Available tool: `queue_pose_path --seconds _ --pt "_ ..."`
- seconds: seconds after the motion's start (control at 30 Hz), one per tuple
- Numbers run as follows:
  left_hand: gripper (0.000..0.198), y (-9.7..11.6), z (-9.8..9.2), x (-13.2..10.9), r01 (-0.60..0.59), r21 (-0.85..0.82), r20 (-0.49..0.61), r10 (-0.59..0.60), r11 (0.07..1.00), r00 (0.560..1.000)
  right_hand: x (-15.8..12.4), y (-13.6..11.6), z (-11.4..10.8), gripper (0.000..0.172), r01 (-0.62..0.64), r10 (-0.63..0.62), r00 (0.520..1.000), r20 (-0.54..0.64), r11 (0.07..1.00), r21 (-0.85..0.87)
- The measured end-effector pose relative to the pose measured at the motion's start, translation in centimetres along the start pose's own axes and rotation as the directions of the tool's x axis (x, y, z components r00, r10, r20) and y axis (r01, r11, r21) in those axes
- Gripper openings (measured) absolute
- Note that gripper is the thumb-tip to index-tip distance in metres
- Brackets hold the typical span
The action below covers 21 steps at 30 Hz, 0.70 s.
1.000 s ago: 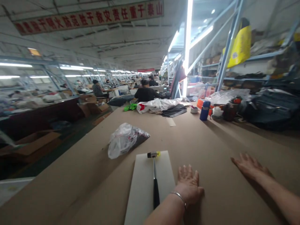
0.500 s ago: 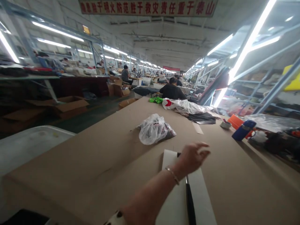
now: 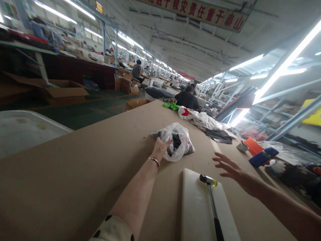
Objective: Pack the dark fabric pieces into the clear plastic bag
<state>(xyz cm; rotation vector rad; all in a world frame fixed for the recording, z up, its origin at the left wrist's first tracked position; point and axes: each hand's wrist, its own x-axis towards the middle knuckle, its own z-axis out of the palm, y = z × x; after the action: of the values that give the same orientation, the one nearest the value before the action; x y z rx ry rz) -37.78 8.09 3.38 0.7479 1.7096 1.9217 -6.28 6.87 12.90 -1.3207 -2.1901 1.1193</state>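
My left hand (image 3: 162, 147), with a bracelet at the wrist, reaches forward and closes its fingers on the near side of a clear plastic bag (image 3: 178, 140) holding dark items. The bag lies on the brown cardboard-covered table (image 3: 82, 167). My right hand (image 3: 229, 169) hovers above the table with its fingers spread and holds nothing. Between my arms lies a white board (image 3: 198, 204), and on it rests a small hammer (image 3: 212, 197) with a metal and yellow head and a black handle.
Farther along the table lie a white and red plastic bag (image 3: 200, 118), dark fabric (image 3: 219, 135), a green item (image 3: 172, 106), a blue bottle (image 3: 263, 157) and an orange box (image 3: 252, 145). A person in black (image 3: 187, 98) sits at the far end. A grey bin (image 3: 22, 129) stands at left.
My left hand has stretched forward from above the white board and taken hold of the clear bag. My right hand has come back into view, raised and spread. The view has swung left.
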Motion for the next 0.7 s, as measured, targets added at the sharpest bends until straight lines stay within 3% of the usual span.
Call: queue_pose_path --seconds 0.13,0.23,0.3,0.37,0.43,0.5,0.53,0.6,0.7 --pt "0.040 -2.4 0.5 1.1 0.034 0.079 0.030 -0.037 0.996 0.999 8.0 -8.5 3.5 0.088 0.045 -0.047 0.999 -0.023 0.998 -0.052" --pt "0.017 -3.4 0.4 1.9 0.034 0.070 0.076 -0.039 0.997 0.996 13.3 -11.8 5.5 0.090 0.124 -0.178 0.979 -0.103 0.912 -0.391" --pt "0.008 -3.7 0.6 2.2 0.035 0.021 0.103 -0.037 0.999 0.994 16.2 -13.2 6.7 0.093 0.182 -0.301 0.952 -0.064 0.718 -0.672" --pt "0.007 -3.5 1.0 2.0 0.035 -0.058 0.127 -0.027 0.998 0.992 18.6 -14.1 7.9 0.093 0.263 -0.367 0.925 0.093 0.446 -0.856" --pt "0.008 -3.1 1.4 1.7 0.025 -0.167 0.151 0.001 0.986 0.988 20.4 -14.7 9.1 0.086 0.373 -0.365 0.886 0.284 0.201 -0.906" --pt "0.011 -2.4 1.7 1.4 0.013 -0.291 0.181 0.042 0.957 0.983 21.8 -14.9 10.3 0.084 0.463 -0.325 0.850 0.414 0.085 -0.882" --pt "0.012 -2.0 1.8 1.3 0.012 -0.348 0.199 0.062 0.938 0.978 22.5 -14.9 10.9 0.086 0.500 -0.312 0.834 0.454 0.081 -0.862" --pt "0.013 -1.2 1.8 1.1 0.020 -0.428 0.229 0.088 0.903 0.969 23.7 -14.6 12.1 0.086 0.562 -0.323 0.812 0.486 0.208 -0.801" --pt "0.009 -0.6 1.5 1.3 0.019 -0.466 0.184 0.076 0.884 0.980 25.2 -13.9 13.1 0.051 0.569 -0.365 0.822 0.438 0.488 -0.661"
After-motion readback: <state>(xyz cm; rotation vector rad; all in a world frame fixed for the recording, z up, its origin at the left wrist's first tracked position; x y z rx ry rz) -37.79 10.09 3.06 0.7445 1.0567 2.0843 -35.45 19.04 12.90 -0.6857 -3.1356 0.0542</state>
